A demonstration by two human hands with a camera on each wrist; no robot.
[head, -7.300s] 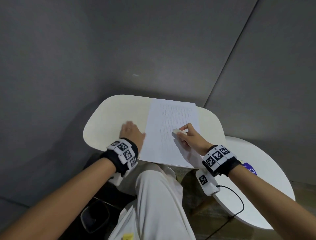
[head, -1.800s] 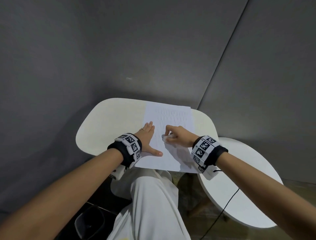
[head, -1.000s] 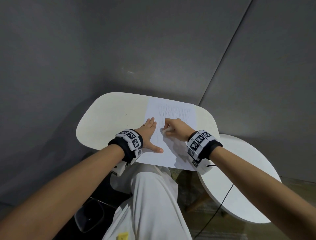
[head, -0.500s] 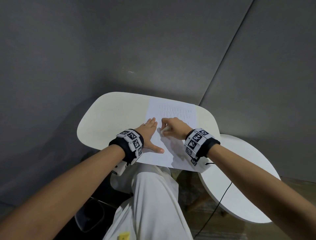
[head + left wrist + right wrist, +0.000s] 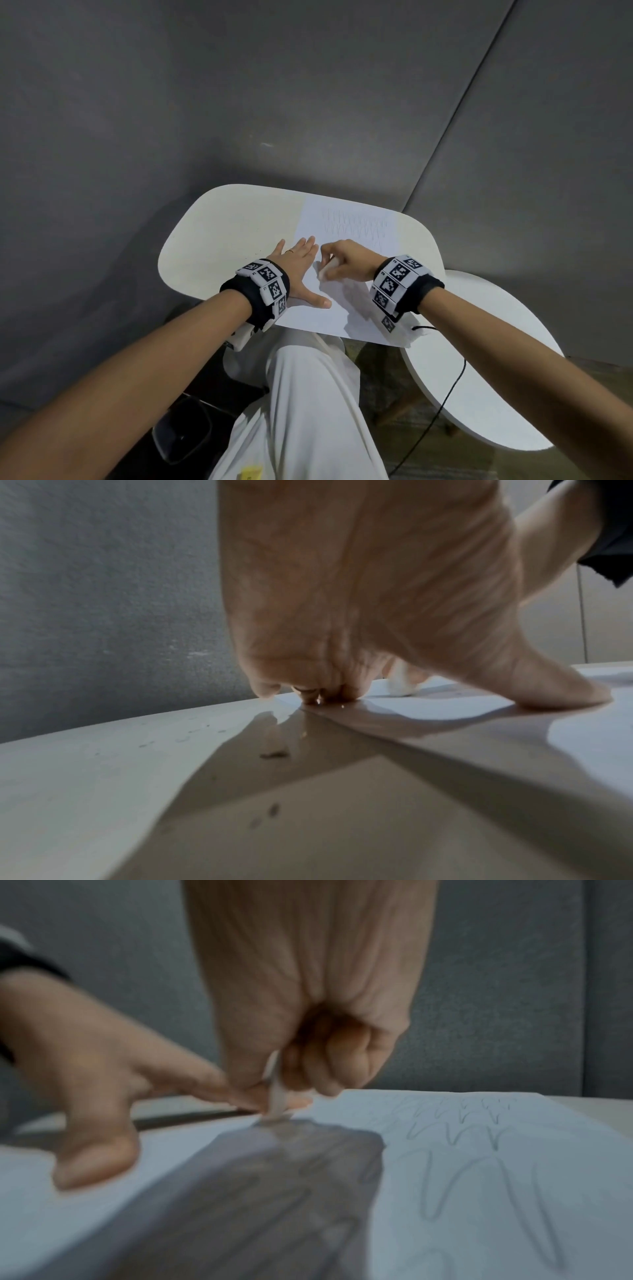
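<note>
A white sheet of paper (image 5: 349, 301) with faint pencil zigzags near its far end lies on a small cream table (image 5: 222, 240). My left hand (image 5: 298, 270) lies flat with straight fingers on the paper's left edge, thumb spread toward me. My right hand (image 5: 346, 262) pinches a small white eraser (image 5: 327, 270) and holds its end on the paper just right of the left fingers. The right wrist view is blurred; it has the eraser (image 5: 276, 1093) touching the paper (image 5: 479, 1177) beside the left hand (image 5: 103, 1091). In the left wrist view the eraser (image 5: 400, 683) peeks past my left hand (image 5: 359, 601).
A round white side table (image 5: 479, 377) stands low at the right with a black cable (image 5: 442, 407) trailing over it. Grey padded walls (image 5: 274, 85) close in behind the table. My legs in white trousers (image 5: 308, 411) sit under the near edge. Eraser crumbs (image 5: 274, 754) dot the tabletop.
Since 7.3 s ago my left hand moved from the bare table onto the paper's left edge. My right hand with the eraser shifted left and nearer; the pencil marks there look fainter.
</note>
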